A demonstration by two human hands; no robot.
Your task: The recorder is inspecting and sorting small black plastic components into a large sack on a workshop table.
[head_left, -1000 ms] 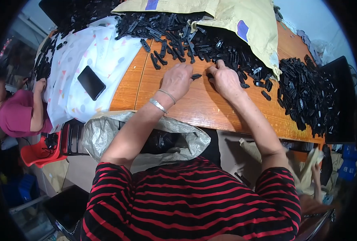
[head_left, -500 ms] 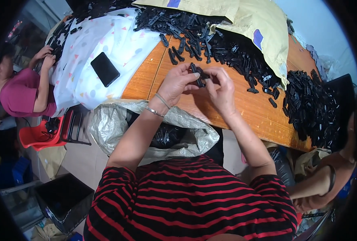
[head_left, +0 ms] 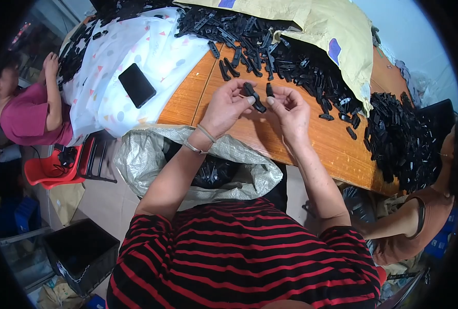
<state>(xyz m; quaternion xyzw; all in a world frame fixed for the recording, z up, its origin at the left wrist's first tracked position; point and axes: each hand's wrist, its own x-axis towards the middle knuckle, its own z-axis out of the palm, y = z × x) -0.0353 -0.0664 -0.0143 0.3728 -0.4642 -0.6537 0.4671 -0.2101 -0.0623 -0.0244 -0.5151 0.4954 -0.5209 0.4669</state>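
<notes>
Over the near part of the wooden table (head_left: pixel 229 121), my left hand (head_left: pixel 226 107) pinches a black curved plastic part (head_left: pixel 254 97) between thumb and fingers. Just to its right, my right hand (head_left: pixel 293 110) grips a smaller black plastic piece (head_left: pixel 269 90), its tip pointing up. A narrow gap separates the two pieces. Beyond my hands lies a heap of similar black plastic parts (head_left: pixel 296 67), with a few loose ones at its near edge. Below my left forearm an open woven sack (head_left: pixel 141 154) has more black parts (head_left: pixel 211 172) in it.
A black phone or tablet (head_left: pixel 136 85) lies on a patterned white plastic sheet (head_left: pixel 105 103). Brown paper (head_left: pixel 332 26) covers part of the heap. Another pile (head_left: pixel 401 144) is at the right. Co-workers sit at left (head_left: pixel 30 116) and right (head_left: pixel 414 226). A red chair (head_left: pixel 48 172) and black crate (head_left: pixel 82 252) stand at left.
My hands have drawn slightly apart, and the black pieces that were together between them now show separately, one in each hand. The left co-worker's hands have moved up and away.
</notes>
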